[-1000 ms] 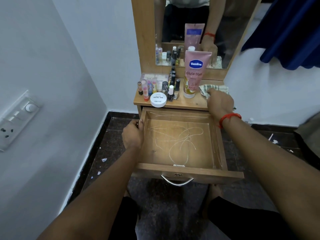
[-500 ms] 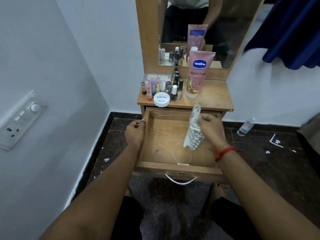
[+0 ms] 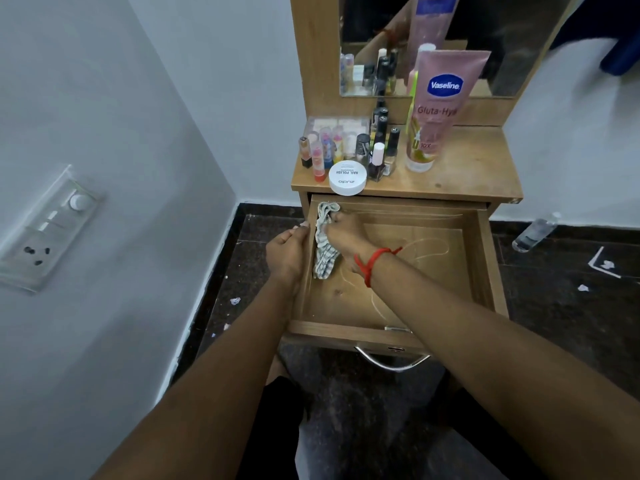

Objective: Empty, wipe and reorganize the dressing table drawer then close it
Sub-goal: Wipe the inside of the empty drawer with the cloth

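Below the tabletop: the drawer is pulled out, its wooden floor marked with pale curved streaks.
Right hand: closed around a checked cloth, which is pressed against the drawer's inner left wall near the back corner.
Left hand: curled over the drawer's left wall, just beside the cloth.
Tabletop: a pink Vaseline tube, small nail polish bottles and a round white jar are stood there.

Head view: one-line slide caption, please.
Right hand wipes the emptied drawer's back-left corner with a checked cloth; left hand grips its left wall.
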